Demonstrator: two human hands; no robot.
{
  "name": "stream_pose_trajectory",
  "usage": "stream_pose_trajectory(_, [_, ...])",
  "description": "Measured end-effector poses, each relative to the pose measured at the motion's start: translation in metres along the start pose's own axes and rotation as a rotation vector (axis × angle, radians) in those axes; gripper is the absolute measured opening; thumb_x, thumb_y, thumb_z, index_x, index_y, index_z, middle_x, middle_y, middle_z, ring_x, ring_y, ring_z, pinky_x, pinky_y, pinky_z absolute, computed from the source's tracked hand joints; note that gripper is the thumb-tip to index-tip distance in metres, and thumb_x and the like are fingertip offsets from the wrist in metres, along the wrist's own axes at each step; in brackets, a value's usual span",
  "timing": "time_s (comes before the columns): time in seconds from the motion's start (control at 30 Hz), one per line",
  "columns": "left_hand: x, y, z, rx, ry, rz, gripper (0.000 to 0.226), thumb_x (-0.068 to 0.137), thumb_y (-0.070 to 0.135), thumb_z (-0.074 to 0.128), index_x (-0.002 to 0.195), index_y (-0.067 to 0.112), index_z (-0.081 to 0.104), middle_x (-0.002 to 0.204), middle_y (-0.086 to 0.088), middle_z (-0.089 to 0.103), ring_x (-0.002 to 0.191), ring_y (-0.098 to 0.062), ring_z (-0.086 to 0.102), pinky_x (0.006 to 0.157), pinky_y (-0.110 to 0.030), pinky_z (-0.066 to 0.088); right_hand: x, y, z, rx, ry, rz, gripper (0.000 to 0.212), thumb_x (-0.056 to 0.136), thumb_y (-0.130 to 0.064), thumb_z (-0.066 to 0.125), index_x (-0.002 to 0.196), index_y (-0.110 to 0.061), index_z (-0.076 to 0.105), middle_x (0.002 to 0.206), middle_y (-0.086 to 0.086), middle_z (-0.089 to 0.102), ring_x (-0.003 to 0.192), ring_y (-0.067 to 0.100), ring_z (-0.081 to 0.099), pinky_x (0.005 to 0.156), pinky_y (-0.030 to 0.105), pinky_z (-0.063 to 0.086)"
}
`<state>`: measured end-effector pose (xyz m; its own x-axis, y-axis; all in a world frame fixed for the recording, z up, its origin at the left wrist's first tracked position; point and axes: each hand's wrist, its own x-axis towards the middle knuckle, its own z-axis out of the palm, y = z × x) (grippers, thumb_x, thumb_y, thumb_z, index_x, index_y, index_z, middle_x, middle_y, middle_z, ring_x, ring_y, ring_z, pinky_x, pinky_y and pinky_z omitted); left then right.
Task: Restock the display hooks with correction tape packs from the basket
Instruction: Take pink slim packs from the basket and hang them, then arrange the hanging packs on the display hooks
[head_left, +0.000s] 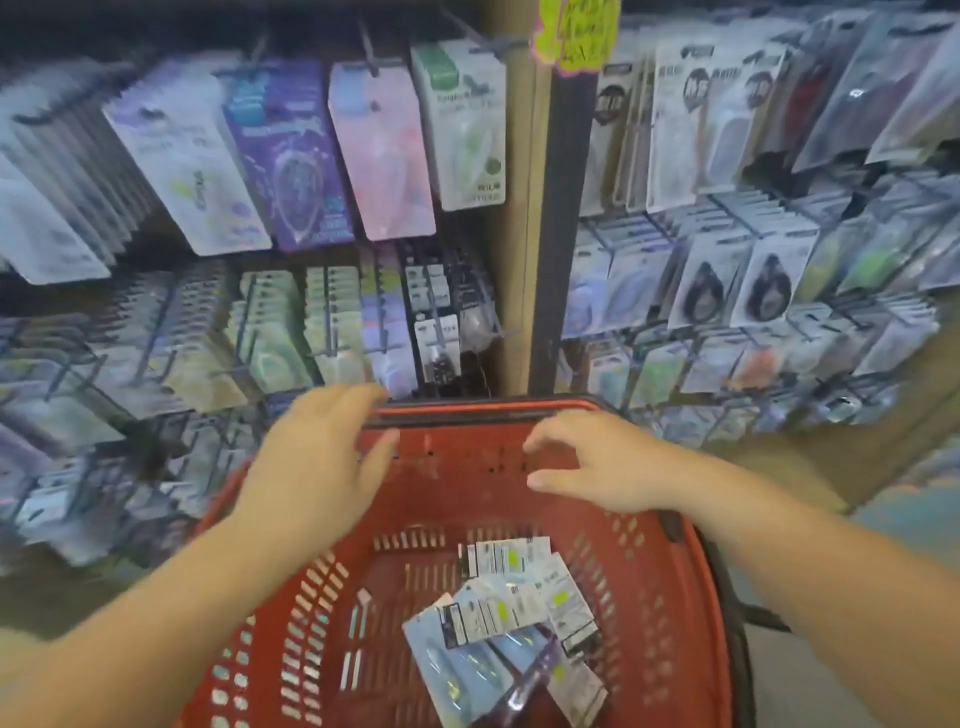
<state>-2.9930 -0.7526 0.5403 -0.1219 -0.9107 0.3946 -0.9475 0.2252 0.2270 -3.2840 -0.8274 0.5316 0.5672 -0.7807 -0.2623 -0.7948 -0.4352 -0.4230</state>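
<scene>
- A loose pile of flat correction tape packs (511, 618), white and pale-blue printed cards with clear blisters and small yellow-green stickers, lies on the floor of the basket, toward its right side. The packs overlap at mixed angles and neither hand touches them.
- The red slotted plastic shopping basket (657, 654) sits low in the centre of the view, right in front of the shelving. A black handle (467, 414) lies folded along its far rim.
- The left hand (317, 467) hangs palm down over the basket's far left corner. Its fingers (358, 400) are straight and close together, reaching over the rim and the handle's end, with the thumb held slightly apart. Whether they touch the rim cannot be told. It holds nothing.
- The right hand (605, 467) hovers above the basket's far wall, well above the packs. Its fingers (545, 434) are loosely curled and slightly parted, the thumb (543, 480) stretched out below them, with nothing between.
- Behind the basket, thin metal display hooks (369, 47) carry rows of hanging packs, among them a purple card (291, 156), a pink card (382, 156) and a white card with a green top (462, 124).
- A brown upright post (514, 234) divides the left panel from the right one, where white cards showing black teardrop-shaped dispensers (737, 283) hang.
- A neon-yellow paper sign with a pink edge (576, 31) hangs at the top, beside the post. The writing on it is too blurred to read.
</scene>
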Motion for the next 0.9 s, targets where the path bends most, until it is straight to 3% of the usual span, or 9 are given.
stream_pose_trajectory(0.07, [-0.02, 0.006, 0.047, -0.01, -0.191, 0.01, 0.045, 0.085, 0.038, 0.068, 0.12, 0.01, 0.069, 0.111, -0.013, 0.073, 0.104, -0.039, 0.07, 0.092, -0.047, 0.06, -0.005, 0.015, 0.029, -0.037, -0.117, 0.031, 0.049, 0.094, -0.061, 0.061, 0.134, -0.034, 0.057, 0.134, -0.004, 0.056, 0.124, 0.02, 0.056, 0.107, 0.042, 0.045])
stream_pose_trajectory(0.2, [-0.045, 0.008, 0.128, 0.032, -0.621, -0.058, 0.067, 0.091, 0.049, 0.071, 0.147, 0.019, 0.052, 0.136, -0.005, 0.06, 0.129, -0.03, 0.058, 0.108, -0.044, 0.049, -0.012, 0.034, 0.065, -0.107, -0.253, 0.057, 0.052, 0.095, -0.054, 0.063, 0.139, -0.028, 0.054, 0.135, 0.0, 0.056, 0.124, 0.023, 0.055, 0.102, 0.039, 0.046])
stream_pose_trajectory(0.37, [-0.063, 0.002, 0.196, 0.024, -0.94, -0.067, 0.063, 0.09, 0.048, 0.072, 0.142, 0.02, 0.05, 0.134, -0.005, 0.058, 0.126, -0.028, 0.057, 0.101, -0.037, 0.049, -0.011, 0.046, 0.09, -0.103, -0.357, 0.077, 0.059, 0.093, -0.048, 0.069, 0.145, -0.032, 0.048, 0.138, -0.003, 0.056, 0.124, 0.022, 0.056, 0.099, 0.041, 0.05])
stream_pose_trajectory(0.47, [-0.067, -0.004, 0.229, 0.063, -1.082, -0.012, 0.082, 0.091, 0.047, 0.074, 0.157, 0.017, 0.036, 0.152, -0.013, 0.049, 0.138, -0.031, 0.05, 0.109, -0.036, 0.044, -0.008, 0.05, 0.098, -0.102, -0.409, 0.089, 0.059, 0.094, -0.043, 0.07, 0.147, -0.033, 0.046, 0.133, -0.005, 0.058, 0.113, 0.018, 0.058, 0.088, 0.037, 0.051])
stream_pose_trajectory(0.73, [-0.071, -0.016, 0.302, 0.066, -1.197, 0.148, 0.088, 0.086, 0.055, 0.078, 0.155, 0.016, 0.04, 0.147, -0.01, 0.052, 0.133, -0.03, 0.054, 0.107, -0.038, 0.048, -0.006, 0.065, 0.111, -0.104, -0.422, 0.187, 0.064, 0.087, -0.042, 0.075, 0.143, -0.042, 0.046, 0.139, -0.011, 0.059, 0.124, 0.018, 0.058, 0.098, 0.039, 0.051])
stream_pose_trajectory(0.9, [-0.083, -0.016, 0.327, 0.045, -1.19, 0.141, 0.072, 0.099, 0.035, 0.066, 0.159, 0.015, 0.031, 0.149, -0.012, 0.048, 0.131, -0.032, 0.056, 0.104, -0.044, 0.052, -0.011, 0.061, 0.11, -0.167, -0.253, 0.189, 0.057, 0.087, -0.038, 0.075, 0.139, -0.039, 0.053, 0.126, -0.009, 0.064, 0.117, 0.017, 0.06, 0.095, 0.038, 0.052])
